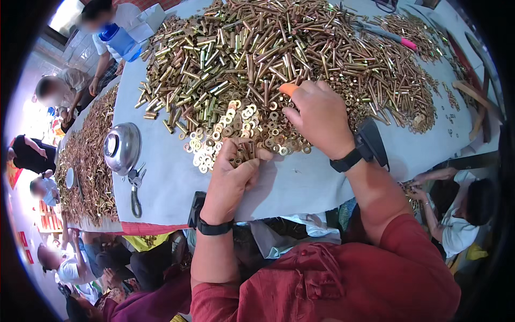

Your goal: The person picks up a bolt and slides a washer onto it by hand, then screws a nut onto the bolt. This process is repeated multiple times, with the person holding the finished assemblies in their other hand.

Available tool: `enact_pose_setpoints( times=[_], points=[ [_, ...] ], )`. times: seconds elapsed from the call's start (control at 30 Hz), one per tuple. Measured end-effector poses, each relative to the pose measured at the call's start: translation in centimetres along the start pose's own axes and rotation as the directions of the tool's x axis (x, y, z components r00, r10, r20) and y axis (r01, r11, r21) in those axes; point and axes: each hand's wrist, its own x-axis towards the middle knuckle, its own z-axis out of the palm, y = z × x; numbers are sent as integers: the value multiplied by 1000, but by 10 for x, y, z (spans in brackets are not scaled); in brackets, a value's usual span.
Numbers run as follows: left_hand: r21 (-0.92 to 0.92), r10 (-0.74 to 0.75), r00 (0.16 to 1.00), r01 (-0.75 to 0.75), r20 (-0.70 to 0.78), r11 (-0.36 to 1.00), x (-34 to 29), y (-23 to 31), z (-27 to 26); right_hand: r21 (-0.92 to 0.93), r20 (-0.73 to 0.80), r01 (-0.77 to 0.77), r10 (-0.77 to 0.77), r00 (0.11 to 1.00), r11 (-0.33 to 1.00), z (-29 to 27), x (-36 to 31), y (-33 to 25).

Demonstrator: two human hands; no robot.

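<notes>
My left hand is closed around a small bundle of short brass-coloured metal tubes, their open ends facing up. It is just at the near edge of a spread of flat gold-coloured washers. My right hand hovers over the near side of the heap, by small nuts and washers. An orange cover sits on its index finger, and the thumb stands apart from it with nothing visible between. The other right fingers are partly hidden. Beyond both hands lies a large heap of metal tubes.
A steel bowl and a keyring with a strap lie left on the pale tabletop. A blue water jug is at the far left, a pink-tipped tool far right. Several people sit around; another tube heap covers the left table.
</notes>
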Motion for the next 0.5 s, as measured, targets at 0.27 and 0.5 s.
enact_pose_setpoints(
  times=[0.27,0.5],
  points=[
    [-93,-11,998,5,-66,996,-1,-4,1,-3,-17,-14,14,1000,1000,5,-1,1],
    [-170,24,994,-43,-109,984,-3,-8,-3,-25,26,6,-6,1000,1000,3,-1,-4]
  ],
)
